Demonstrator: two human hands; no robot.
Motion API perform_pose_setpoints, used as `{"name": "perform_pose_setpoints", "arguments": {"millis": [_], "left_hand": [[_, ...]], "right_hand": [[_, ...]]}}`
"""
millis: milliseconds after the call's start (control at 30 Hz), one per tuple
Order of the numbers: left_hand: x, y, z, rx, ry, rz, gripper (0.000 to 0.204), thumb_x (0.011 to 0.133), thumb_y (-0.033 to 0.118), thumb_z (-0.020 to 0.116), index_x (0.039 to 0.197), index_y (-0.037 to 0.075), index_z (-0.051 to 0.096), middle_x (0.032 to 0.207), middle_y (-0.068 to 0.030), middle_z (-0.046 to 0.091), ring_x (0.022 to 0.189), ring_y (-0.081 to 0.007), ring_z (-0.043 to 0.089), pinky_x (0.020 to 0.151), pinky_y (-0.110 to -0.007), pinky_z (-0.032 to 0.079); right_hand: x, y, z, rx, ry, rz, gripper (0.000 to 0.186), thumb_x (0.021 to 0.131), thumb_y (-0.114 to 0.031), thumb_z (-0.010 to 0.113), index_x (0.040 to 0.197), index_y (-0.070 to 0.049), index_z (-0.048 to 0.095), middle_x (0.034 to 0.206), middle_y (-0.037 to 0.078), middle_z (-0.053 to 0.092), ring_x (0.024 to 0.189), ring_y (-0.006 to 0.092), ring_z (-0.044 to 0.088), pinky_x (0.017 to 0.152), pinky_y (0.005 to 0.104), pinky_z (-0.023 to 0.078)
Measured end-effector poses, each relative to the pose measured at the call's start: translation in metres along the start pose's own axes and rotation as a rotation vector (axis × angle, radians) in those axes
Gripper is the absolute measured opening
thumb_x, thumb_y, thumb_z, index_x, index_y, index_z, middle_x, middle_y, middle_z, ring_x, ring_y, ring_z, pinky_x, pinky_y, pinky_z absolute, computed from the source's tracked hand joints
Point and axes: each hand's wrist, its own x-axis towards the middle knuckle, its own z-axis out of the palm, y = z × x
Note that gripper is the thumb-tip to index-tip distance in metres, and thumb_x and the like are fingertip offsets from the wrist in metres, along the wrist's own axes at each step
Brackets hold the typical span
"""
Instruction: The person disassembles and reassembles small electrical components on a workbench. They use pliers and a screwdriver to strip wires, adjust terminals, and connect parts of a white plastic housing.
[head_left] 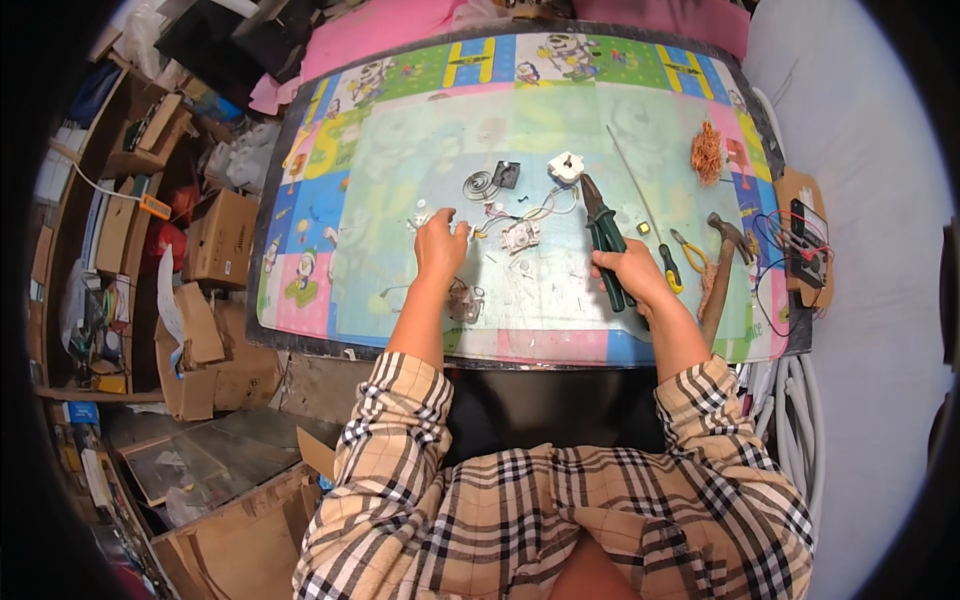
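My right hand (632,272) grips the green handles of a pair of snips (603,236), whose dark jaws point away from me on the table mat (400,160). My left hand (440,243) rests on the mat with its fingers curled over small white parts, and I cannot tell if it holds one. Between the hands lies a small white mechanism (520,236) with thin wires. Farther back sit a white plug-like block (566,167), a small dark square part (506,174) and a coiled metal spring (480,184).
A thin metal rod (632,184), yellow-handled pliers (688,250), a screwdriver (668,266), a hammer (722,270) and a tangle of copper wire (706,152) lie to the right. A small wired board (806,250) sits at the table's right edge. Cardboard boxes (215,240) crowd the floor at left.
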Motion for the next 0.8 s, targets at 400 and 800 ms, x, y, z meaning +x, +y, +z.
{"name": "perform_pose_setpoints", "arguments": {"millis": [400, 800], "left_hand": [[0.097, 0.014, 0.08, 0.257, -0.186, 0.041, 0.073, 0.071, 0.033, 0.078, 0.132, 0.007, 0.047, 0.139, -0.0177, 0.043, 0.125, -0.0351, 0.045, 0.101, -0.046, 0.041], [0.116, 0.019, 0.056, 0.123, -0.119, 0.083, 0.063, 0.068, 0.021, 0.08, 0.125, 0.007, 0.056, 0.12, -0.0174, 0.051, 0.111, -0.0331, 0.053, 0.095, -0.04, 0.045]], "right_hand": [[-0.017, 0.004, -0.016, 0.056, -0.019, -0.034, 0.019, 0.086, -0.014, 0.062, 0.094, 0.003, 0.057, 0.076, 0.008, 0.059, 0.066, 0.0144, 0.058, 0.056, 0.0285, 0.048], [-0.014, 0.006, -0.018, 0.002, -0.022, -0.088, 0.019, 0.086, -0.015, 0.061, 0.091, 0.003, 0.058, 0.075, 0.009, 0.061, 0.065, 0.0149, 0.059, 0.055, 0.0287, 0.049]]}}
